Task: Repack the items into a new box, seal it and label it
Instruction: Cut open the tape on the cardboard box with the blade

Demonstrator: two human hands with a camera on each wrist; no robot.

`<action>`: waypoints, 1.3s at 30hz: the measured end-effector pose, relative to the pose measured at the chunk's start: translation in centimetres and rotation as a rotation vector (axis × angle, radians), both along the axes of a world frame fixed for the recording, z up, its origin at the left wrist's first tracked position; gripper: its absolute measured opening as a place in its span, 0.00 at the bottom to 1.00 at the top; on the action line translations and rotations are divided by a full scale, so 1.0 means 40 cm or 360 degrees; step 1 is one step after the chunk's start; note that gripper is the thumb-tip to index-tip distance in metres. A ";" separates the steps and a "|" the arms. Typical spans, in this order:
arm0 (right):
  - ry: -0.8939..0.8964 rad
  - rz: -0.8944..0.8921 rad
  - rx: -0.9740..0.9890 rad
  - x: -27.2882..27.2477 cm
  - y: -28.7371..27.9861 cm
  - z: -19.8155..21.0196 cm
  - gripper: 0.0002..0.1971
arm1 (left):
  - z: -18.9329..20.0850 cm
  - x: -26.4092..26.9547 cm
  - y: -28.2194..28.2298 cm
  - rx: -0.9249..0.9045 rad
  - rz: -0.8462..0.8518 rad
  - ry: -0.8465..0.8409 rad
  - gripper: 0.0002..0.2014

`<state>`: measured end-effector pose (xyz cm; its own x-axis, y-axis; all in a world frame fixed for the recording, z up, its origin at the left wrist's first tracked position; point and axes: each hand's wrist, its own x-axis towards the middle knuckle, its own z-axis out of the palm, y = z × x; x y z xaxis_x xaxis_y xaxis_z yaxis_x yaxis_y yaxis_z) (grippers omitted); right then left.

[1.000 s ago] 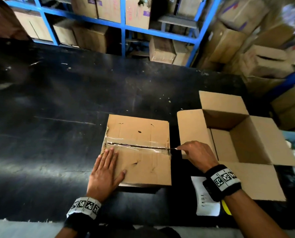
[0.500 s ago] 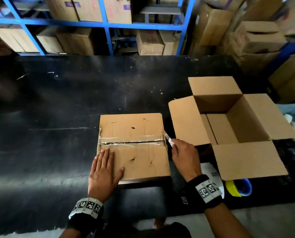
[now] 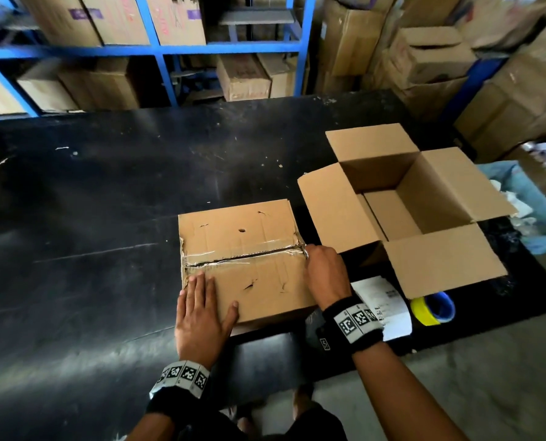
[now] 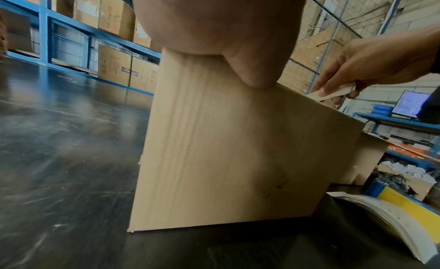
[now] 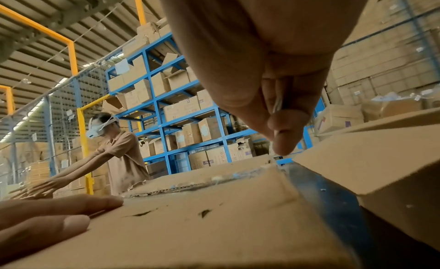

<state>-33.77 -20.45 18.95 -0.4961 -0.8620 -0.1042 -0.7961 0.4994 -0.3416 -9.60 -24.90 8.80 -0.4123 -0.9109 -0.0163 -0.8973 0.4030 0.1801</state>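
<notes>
The old taped, dented box [image 3: 249, 281] sits mid-table; its tape seam [image 3: 243, 256] is slit and ragged. My left hand [image 3: 203, 297] lies flat on its near-left corner, fingers straight, thumb on the near edge [image 4: 252, 73]. My right hand [image 3: 319, 259] is at the seam's right end and pinches a thin cutter blade [image 5: 277, 105], seen pale and flat in the left wrist view [image 4: 333, 93]. The new box [image 3: 402, 214] stands open and empty just to the right, all flaps out.
White label sheets [image 3: 383, 300] and a yellow-and-blue tape roll [image 3: 434, 308] lie by the new box's near flap. A blue bag [image 3: 526, 202] hangs off the right table edge. Blue racks [image 3: 163, 52] with cartons stand behind. Another person [image 5: 114, 152] works further off.
My right hand with the blade has come back from beside the old box to the right end of its seam. My left hand has stayed flat on the box.
</notes>
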 end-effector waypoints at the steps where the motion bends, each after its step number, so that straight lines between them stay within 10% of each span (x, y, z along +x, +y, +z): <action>1: 0.0007 0.0015 0.0037 0.003 -0.002 0.008 0.13 | 0.000 0.000 0.000 -0.0002 0.0000 0.0002 0.41; 16: 0.0050 -0.0041 -0.0014 0.001 0.051 0.100 0.11 | -0.003 0.005 -0.006 0.0049 0.0049 0.0264 0.41; 21: -0.0126 0.0132 -0.0232 0.113 -0.003 0.064 0.13 | 0.002 0.045 -0.027 0.0151 0.0047 0.0718 0.42; 39: -0.0252 0.0477 -0.0151 0.400 -0.188 0.011 0.08 | -0.018 0.110 -0.075 0.0608 0.0324 0.1098 0.37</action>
<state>-17.79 -27.99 19.39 -0.2039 -0.9764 -0.0717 -0.8360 0.2118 -0.5062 -5.19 -27.92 8.09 -0.2703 -0.9519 -0.1441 -0.5834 0.0429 0.8111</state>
